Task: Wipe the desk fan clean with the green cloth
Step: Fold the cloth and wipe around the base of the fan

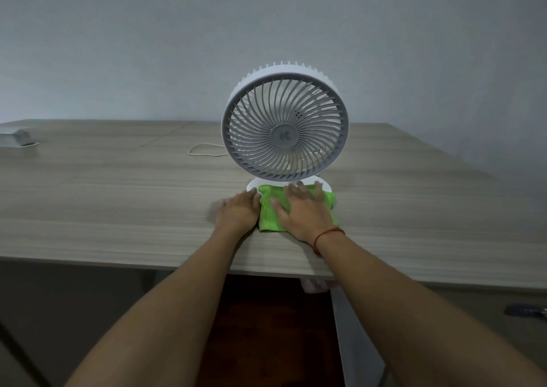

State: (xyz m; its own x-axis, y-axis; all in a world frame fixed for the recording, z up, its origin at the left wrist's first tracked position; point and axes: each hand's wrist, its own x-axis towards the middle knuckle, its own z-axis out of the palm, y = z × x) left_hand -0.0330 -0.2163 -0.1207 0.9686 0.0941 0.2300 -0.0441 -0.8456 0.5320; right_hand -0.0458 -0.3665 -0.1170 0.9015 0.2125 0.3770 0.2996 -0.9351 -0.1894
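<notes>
A white desk fan [284,126] with a round grey grille stands upright on the wooden desk [118,197], facing me. The green cloth [268,213] lies over the front of the fan's round white base [254,186] and onto the desk. My right hand [305,209] lies flat on the cloth with its fingers straight, the fingertips reaching the base. My left hand [238,209] rests on the desk at the cloth's left edge, fingertips touching the base rim and the cloth.
A thin white cable [204,150] loops on the desk behind the fan to its left. A small grey object [20,139] sits at the far left edge. A plain wall rises behind the desk. The desk's front edge runs under my forearms.
</notes>
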